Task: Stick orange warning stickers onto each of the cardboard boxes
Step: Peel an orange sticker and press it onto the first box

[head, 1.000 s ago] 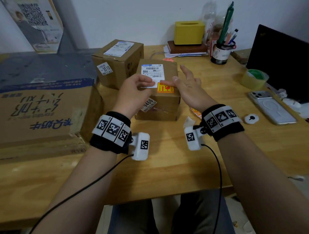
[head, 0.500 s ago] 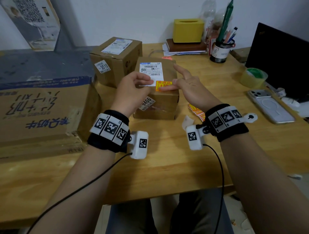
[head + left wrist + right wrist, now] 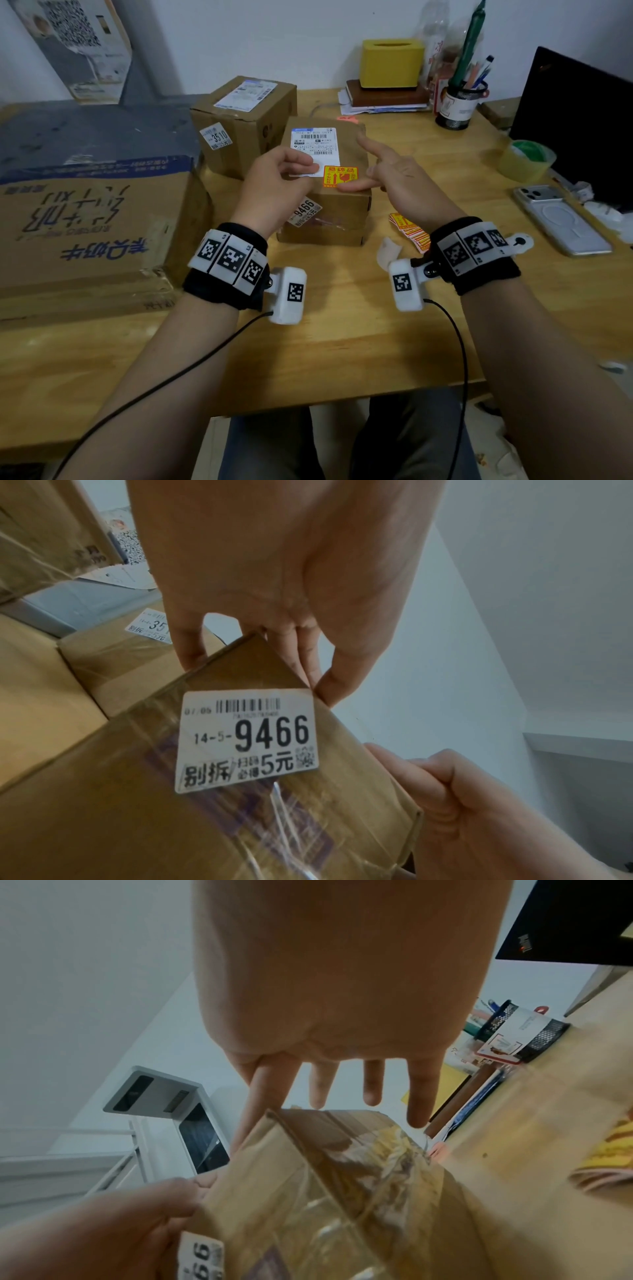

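Note:
A small cardboard box [image 3: 329, 209] marked 9466 stands at the desk's middle. An orange warning sticker [image 3: 339, 175] lies flat on its top beside the white shipping label. My right hand [image 3: 376, 171] has its fingers spread straight, and one fingertip [image 3: 346, 186] presses the sticker's lower right edge. My left hand [image 3: 291, 171] rests its loosely bent fingers on the box top at the left. The left wrist view shows this box [image 3: 171, 818] close under the left hand [image 3: 274, 574]. A second box [image 3: 243, 126] marked 3510 stands behind it, and a large box [image 3: 85, 222] lies at the left.
A stack of orange stickers [image 3: 411, 231] and a white backing scrap [image 3: 388, 248] lie by my right wrist. A phone [image 3: 561, 219], a tape roll [image 3: 525, 159], a laptop [image 3: 575, 120], a pen holder [image 3: 459, 106] and a yellow tissue box [image 3: 390, 63] crowd the right and back.
My right fingertip has slid from the sticker's upper left across it to its lower right edge, so the sticker now shows fully. The left hand has stayed on the box.

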Action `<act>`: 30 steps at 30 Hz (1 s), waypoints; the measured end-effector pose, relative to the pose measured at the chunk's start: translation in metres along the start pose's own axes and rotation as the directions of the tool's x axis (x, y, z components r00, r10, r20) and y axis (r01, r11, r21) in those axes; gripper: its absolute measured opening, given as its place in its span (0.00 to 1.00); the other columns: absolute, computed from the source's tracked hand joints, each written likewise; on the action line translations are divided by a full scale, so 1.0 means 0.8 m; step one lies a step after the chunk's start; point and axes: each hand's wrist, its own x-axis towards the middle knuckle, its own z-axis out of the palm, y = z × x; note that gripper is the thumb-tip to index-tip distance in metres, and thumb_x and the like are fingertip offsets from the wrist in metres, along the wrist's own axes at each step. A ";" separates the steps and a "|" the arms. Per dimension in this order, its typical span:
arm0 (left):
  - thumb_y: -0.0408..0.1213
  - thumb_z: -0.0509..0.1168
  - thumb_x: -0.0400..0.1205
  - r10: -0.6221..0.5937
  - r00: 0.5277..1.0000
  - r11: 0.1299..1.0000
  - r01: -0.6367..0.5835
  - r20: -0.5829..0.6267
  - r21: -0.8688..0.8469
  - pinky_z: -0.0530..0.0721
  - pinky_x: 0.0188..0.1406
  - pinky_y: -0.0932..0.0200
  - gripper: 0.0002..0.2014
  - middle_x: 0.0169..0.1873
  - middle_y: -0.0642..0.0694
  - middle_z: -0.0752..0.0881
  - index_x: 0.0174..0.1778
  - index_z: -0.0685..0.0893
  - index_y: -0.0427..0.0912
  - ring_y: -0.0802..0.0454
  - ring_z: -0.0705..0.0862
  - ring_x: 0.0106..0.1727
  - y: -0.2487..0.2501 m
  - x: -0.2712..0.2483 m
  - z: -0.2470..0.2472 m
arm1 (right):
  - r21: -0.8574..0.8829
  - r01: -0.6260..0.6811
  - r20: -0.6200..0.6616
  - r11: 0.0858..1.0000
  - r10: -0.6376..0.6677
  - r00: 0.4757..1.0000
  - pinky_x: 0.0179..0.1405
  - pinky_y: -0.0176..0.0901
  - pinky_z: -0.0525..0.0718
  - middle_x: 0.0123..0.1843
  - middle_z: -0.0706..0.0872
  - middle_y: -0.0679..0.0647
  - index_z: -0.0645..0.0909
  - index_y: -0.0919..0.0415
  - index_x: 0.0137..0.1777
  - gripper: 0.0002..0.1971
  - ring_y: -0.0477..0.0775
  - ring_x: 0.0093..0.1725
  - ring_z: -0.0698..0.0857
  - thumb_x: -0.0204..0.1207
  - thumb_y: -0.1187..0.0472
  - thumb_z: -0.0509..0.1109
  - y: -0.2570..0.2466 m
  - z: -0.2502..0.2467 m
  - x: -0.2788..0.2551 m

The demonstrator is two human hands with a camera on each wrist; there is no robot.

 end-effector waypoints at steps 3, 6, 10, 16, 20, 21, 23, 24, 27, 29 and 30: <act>0.26 0.71 0.77 0.001 1.000 1.000 -0.001 0.000 0.008 0.80 0.43 0.79 0.12 0.48 0.54 0.92 0.51 0.86 0.47 0.69 0.87 0.53 0.000 0.001 0.001 | 0.015 -0.025 -0.031 1.000 0.026 0.999 0.86 0.53 0.53 0.45 0.93 0.29 0.60 0.48 0.88 0.30 0.51 0.84 0.63 0.85 0.56 0.54 0.003 -0.001 0.005; 0.28 0.72 0.78 -0.011 1.000 1.000 0.011 0.011 0.015 0.80 0.43 0.77 0.11 0.49 0.55 0.92 0.50 0.85 0.49 0.68 0.87 0.55 0.001 0.000 0.000 | -0.001 -0.048 -0.083 0.999 0.048 0.995 0.87 0.55 0.52 0.49 0.86 0.16 0.61 0.50 0.89 0.32 0.51 0.86 0.59 0.83 0.51 0.54 0.007 -0.002 0.012; 0.29 0.72 0.79 -0.019 1.000 1.000 0.019 0.014 0.016 0.80 0.44 0.73 0.11 0.50 0.56 0.91 0.52 0.86 0.48 0.67 0.86 0.57 0.002 -0.001 -0.002 | -0.012 -0.052 -0.112 0.999 0.051 0.992 0.85 0.51 0.56 0.46 0.86 0.16 0.60 0.50 0.89 0.32 0.50 0.84 0.61 0.83 0.52 0.55 0.002 -0.002 0.010; 0.29 0.72 0.79 -0.005 1.000 1.000 0.005 0.002 0.001 0.84 0.55 0.66 0.10 0.52 0.53 0.91 0.53 0.86 0.47 0.66 0.86 0.57 0.003 -0.004 -0.001 | 0.032 -0.038 -0.060 0.999 0.039 0.997 0.81 0.59 0.70 0.72 0.87 0.44 0.88 0.29 0.45 0.28 0.41 0.73 0.72 0.89 0.60 0.52 -0.008 -0.006 -0.001; 0.29 0.72 0.80 -0.003 1.000 1.000 0.003 -0.004 -0.001 0.83 0.53 0.69 0.10 0.53 0.53 0.91 0.54 0.86 0.46 0.67 0.85 0.57 0.003 -0.006 0.001 | 0.102 -0.065 -0.049 0.993 0.070 0.996 0.77 0.60 0.75 0.70 0.88 0.46 0.91 0.33 0.39 0.29 0.41 0.71 0.74 0.87 0.58 0.50 -0.014 -0.006 -0.016; 0.29 0.72 0.80 0.003 1.000 1.000 -0.003 -0.002 -0.009 0.83 0.55 0.68 0.10 0.53 0.52 0.91 0.53 0.85 0.46 0.66 0.86 0.58 0.003 -0.007 0.001 | 0.104 -0.060 -0.060 0.993 0.067 0.996 0.78 0.59 0.75 0.70 0.88 0.42 0.93 0.35 0.45 0.28 0.40 0.72 0.74 0.86 0.56 0.50 -0.011 -0.005 -0.017; 0.28 0.71 0.80 0.011 1.000 1.000 -0.011 0.002 -0.012 0.84 0.60 0.63 0.10 0.53 0.51 0.92 0.51 0.85 0.48 0.64 0.86 0.60 0.003 -0.008 0.000 | 0.108 -0.060 -0.106 0.992 0.072 0.992 0.80 0.56 0.71 0.65 0.88 0.33 0.91 0.44 0.63 0.24 0.39 0.73 0.74 0.89 0.54 0.50 -0.007 -0.002 -0.017; 0.27 0.71 0.80 0.009 1.000 1.000 -0.009 0.008 -0.008 0.84 0.61 0.62 0.11 0.53 0.51 0.92 0.50 0.84 0.48 0.63 0.87 0.60 0.003 -0.008 0.000 | 0.107 -0.061 -0.129 0.992 0.075 0.989 0.79 0.49 0.71 0.64 0.87 0.31 0.89 0.47 0.67 0.24 0.37 0.71 0.75 0.90 0.54 0.50 -0.007 0.000 -0.018; 0.26 0.71 0.80 0.000 0.999 1.000 0.000 0.033 0.002 0.85 0.64 0.58 0.11 0.55 0.51 0.91 0.51 0.84 0.48 0.62 0.87 0.60 0.006 -0.012 -0.003 | 0.078 -0.035 -0.157 0.996 0.047 0.986 0.60 0.30 0.74 0.61 0.83 0.30 0.89 0.45 0.63 0.22 0.32 0.57 0.79 0.92 0.54 0.51 -0.014 0.005 -0.021; 0.27 0.72 0.79 -0.001 1.000 1.000 0.001 0.017 0.029 0.86 0.62 0.57 0.13 0.60 0.50 0.88 0.55 0.85 0.48 0.57 0.86 0.64 0.008 -0.016 -0.008 | 0.051 -0.030 -0.178 0.998 0.038 0.983 0.65 0.41 0.79 0.62 0.82 0.36 0.89 0.45 0.64 0.18 0.43 0.62 0.82 0.91 0.51 0.55 -0.017 0.007 -0.023; 0.28 0.72 0.79 -0.011 1.000 0.998 0.011 -0.010 0.057 0.86 0.58 0.58 0.14 0.63 0.49 0.85 0.58 0.84 0.49 0.54 0.84 0.65 0.010 -0.017 -0.012 | 0.039 -0.032 -0.186 0.999 0.038 0.982 0.70 0.49 0.79 0.63 0.82 0.37 0.88 0.48 0.68 0.17 0.48 0.66 0.82 0.90 0.50 0.59 -0.019 0.007 -0.025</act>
